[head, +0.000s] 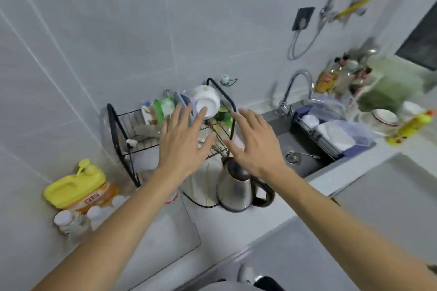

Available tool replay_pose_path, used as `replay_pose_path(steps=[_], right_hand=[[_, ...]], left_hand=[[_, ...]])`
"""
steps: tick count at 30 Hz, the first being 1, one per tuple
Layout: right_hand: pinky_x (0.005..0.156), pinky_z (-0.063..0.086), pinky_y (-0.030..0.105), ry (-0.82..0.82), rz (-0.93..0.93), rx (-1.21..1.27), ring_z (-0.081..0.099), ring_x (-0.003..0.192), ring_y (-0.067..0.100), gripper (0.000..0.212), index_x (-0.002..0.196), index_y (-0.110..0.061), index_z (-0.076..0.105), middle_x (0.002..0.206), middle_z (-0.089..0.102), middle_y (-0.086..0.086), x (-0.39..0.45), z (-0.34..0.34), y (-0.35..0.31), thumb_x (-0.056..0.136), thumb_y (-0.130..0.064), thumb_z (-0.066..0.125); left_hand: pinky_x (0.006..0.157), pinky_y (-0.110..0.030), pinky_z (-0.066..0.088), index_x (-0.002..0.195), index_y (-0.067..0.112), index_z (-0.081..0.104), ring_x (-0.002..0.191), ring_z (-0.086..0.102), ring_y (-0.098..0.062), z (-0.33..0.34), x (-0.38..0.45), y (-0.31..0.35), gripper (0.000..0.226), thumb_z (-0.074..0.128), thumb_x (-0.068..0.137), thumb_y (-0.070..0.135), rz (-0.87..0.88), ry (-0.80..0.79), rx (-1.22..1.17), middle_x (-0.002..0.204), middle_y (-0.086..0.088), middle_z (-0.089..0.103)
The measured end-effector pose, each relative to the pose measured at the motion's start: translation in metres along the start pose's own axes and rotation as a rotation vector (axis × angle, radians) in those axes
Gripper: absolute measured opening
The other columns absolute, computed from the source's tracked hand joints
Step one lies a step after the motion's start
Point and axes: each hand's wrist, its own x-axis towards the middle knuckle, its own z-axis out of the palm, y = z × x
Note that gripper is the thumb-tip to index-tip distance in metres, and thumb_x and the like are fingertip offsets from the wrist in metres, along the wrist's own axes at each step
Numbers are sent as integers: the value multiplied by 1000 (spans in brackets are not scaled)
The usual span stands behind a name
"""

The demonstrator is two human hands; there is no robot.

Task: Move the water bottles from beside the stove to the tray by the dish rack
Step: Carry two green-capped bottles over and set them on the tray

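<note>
Several white-capped water bottles [78,216] are seen at the far left of the counter [236,224], clustered just beside a yellow detergent jug [75,186] and touching the grey tray [160,236]; whether any stands on it cannot be told, so progress is judged uncertain. Nothing is held: the left hand [182,142] and right hand [255,142] are raised before the dish rack [123,134], fingers spread apart. A steel kettle [236,186] stands right of the tray, beside the sink [305,158].

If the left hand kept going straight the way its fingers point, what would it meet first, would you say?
Probably the white bowl on the dish rack; the left hand is open, fingertips reaching toward its rim. Depth is unclear.
</note>
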Motion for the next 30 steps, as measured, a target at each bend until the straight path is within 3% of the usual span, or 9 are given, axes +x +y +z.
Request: replay_pose_path(steps=[3, 12, 17, 23, 30], right_hand=[[127, 25, 46, 40, 206, -52, 29, 154, 26, 72, 159, -23, 37, 167, 36, 2, -45, -36, 43, 100, -64, 46], [128, 21, 44, 197, 689, -183, 26, 157, 26, 72, 160, -24, 34, 169, 32, 3, -219, -142, 173, 100, -63, 42], [129, 18, 47, 291, 831, -215, 19, 160, 23, 71, 161, -26, 35, 169, 32, -2, -316, -203, 255, 100, -62, 43], [130, 16, 47, 295, 1009, -309, 13, 162, 21, 73, 162, -26, 31, 172, 26, -1, -448, -291, 344, 101, -64, 38], [131, 12, 46, 356, 1198, -397, 12, 162, 21, 72, 163, -25, 30, 173, 23, -1, -571, -368, 426, 102, -60, 45]], left_hand=[[122, -51, 26, 158, 31, 36, 156, 22, -30, 11, 20, 60, 68, 37, 99, 64, 178, -25, -45, 164, -6, 36], [123, -52, 26, 158, 30, 36, 155, 24, -30, 37, 8, 302, 69, 45, 98, 62, 653, -79, -171, 164, -7, 37], [121, -54, 30, 158, 30, 37, 154, 27, -31, 51, -18, 464, 68, 44, 98, 62, 802, -103, -275, 162, -7, 40], [124, -51, 26, 160, 33, 32, 156, 22, -29, 58, -79, 652, 72, 36, 96, 67, 937, -149, -381, 164, -6, 36], [125, -50, 22, 161, 34, 30, 157, 20, -28, 67, -139, 825, 72, 30, 98, 68, 1117, -193, -495, 166, -5, 34]])
